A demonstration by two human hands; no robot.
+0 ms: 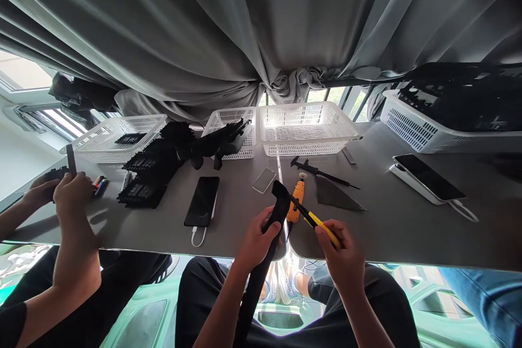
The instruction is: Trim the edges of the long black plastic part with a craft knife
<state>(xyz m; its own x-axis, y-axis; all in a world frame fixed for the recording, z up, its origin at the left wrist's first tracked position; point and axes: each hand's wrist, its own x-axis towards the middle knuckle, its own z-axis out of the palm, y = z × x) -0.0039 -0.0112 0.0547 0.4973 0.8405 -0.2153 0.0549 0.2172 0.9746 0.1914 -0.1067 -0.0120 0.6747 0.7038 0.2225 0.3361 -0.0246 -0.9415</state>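
Above my lap, my left hand point(264, 236) is wrapped round a long black bar-shaped part point(261, 277) with a wider, bent upper end. The part slants down from the table edge toward me. My right hand point(340, 247) grips a slim yellow-and-black hand tool point(324, 229). Its dark tip reaches the upper end of the black part; whether it touches is not clear. Just behind, an orange handheld tool point(296, 201) with a small round disc at its top lies on the table. Black calipers point(322, 171) and a dark triangular sheet point(337, 194) lie beyond.
White baskets point(310, 147) line the back by the curtain. Stacked black parts point(150, 174) and a phone point(202, 201) sit left; another phone point(428, 176) rests on a white block at right. A co-worker's hands point(73, 193) hold a black part at far left.
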